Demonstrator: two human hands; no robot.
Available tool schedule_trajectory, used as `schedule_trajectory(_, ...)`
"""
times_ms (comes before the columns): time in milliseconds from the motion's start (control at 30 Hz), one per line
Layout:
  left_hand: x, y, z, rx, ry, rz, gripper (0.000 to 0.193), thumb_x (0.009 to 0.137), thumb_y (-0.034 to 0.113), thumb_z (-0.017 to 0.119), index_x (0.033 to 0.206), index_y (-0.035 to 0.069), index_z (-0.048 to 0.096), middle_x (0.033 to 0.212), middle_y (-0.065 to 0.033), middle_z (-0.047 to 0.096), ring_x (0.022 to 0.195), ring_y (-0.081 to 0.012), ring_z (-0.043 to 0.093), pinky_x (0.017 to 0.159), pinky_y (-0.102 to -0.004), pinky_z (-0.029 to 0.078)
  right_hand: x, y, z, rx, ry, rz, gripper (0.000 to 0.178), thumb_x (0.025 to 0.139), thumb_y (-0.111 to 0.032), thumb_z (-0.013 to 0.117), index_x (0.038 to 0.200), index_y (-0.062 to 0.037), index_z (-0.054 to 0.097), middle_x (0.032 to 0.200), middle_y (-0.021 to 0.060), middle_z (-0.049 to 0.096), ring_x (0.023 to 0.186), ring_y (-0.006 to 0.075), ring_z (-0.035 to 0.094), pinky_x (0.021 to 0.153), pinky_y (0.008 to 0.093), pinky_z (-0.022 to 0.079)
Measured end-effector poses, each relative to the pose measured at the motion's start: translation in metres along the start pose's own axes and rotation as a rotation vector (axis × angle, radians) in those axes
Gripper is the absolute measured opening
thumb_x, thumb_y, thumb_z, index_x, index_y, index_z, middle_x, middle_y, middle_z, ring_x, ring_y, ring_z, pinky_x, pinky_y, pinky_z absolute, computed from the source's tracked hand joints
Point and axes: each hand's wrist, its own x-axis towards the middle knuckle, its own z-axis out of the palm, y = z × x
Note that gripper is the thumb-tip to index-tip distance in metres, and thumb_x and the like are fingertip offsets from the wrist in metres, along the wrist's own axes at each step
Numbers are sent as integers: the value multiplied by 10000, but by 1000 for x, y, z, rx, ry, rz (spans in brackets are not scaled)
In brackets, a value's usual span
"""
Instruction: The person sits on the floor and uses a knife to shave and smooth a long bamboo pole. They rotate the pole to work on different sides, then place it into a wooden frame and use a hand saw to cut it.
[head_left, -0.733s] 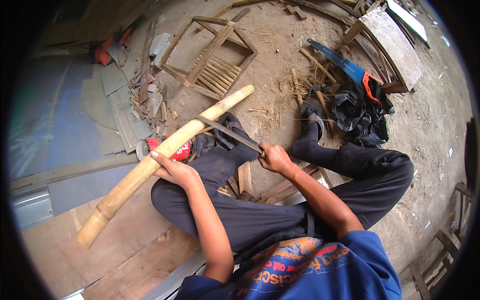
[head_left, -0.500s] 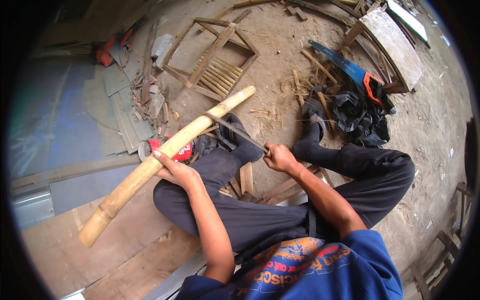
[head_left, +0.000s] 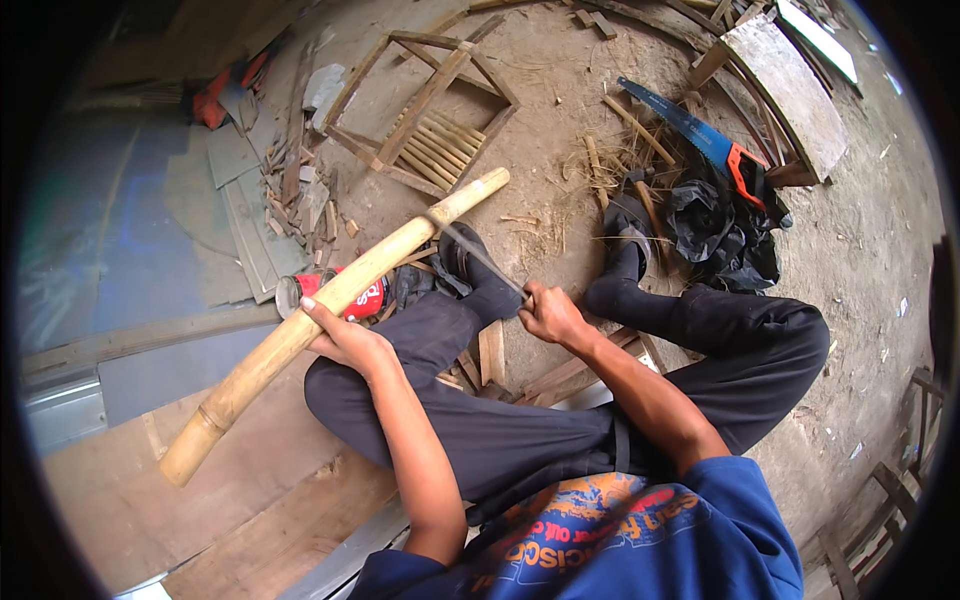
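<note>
A pale bamboo pole slants across the left of the view, its far end over the ground and its near end above the wooden boards. My left hand is closed around its middle, thumb on top, the other fingers mostly hidden beneath. In my right hand is the near end of a long, narrow metal blade; its handle is hidden in the fist. The blade's far end, slightly blurred, lies against the pole beyond my left hand. The pole passes over my left knee.
A wooden frame with bamboo slats lies ahead. A blue handsaw with an orange handle rests by black plastic at right. A red can sits behind the pole. Wood scraps and bamboo shavings litter the ground.
The blade and my right hand have shifted slightly left and forward, the blade's contact moving a little toward the pole's far end. My left hand keeps its hold on the pole.
</note>
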Motion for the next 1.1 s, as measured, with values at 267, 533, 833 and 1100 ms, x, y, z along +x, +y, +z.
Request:
schedule_trajectory(267, -3, 2, -1, 20, 4, -26, 679, 978, 409, 606, 1370, -53, 299, 1382, -239, 453, 1235, -277, 540, 1033, -422, 457, 4, 16, 0, -68, 54, 63, 262, 805, -170, 632, 989, -3, 550, 787, 261, 665, 814, 453, 656, 755, 527, 532)
schedule_trajectory(533, -4, 5, 4, 0, 12, 8, 621, 957, 333, 660, 1332, -57, 356, 1318, -215, 525, 1168, -247, 586, 983, -395, 492, 4, 18, -1, -12, 39, 86, 258, 788, -156, 637, 982, 3, 578, 797, 265, 666, 823, 453, 656, 759, 519, 524)
schedule_trajectory(833, 2, -2, -2, -9, 62, -10, 594, 948, 294, 682, 1307, -82, 394, 1278, -207, 550, 1104, -224, 611, 927, -354, 522, -1, -9, 3, -46, -49, -52, 281, 785, -176, 656, 1000, -7, 587, 756, 273, 655, 805, 462, 654, 753, 526, 527)
schedule_trajectory(1100, -1, 2, -5, -13, 27, -37, 588, 944, 289, 682, 1298, -80, 391, 1297, -222, 534, 1145, -230, 597, 974, -367, 509, 4, 13, -5, -19, -39, 70, 312, 787, -176, 659, 1025, 18, 598, 846, 252, 686, 868, 444, 659, 794, 508, 531)
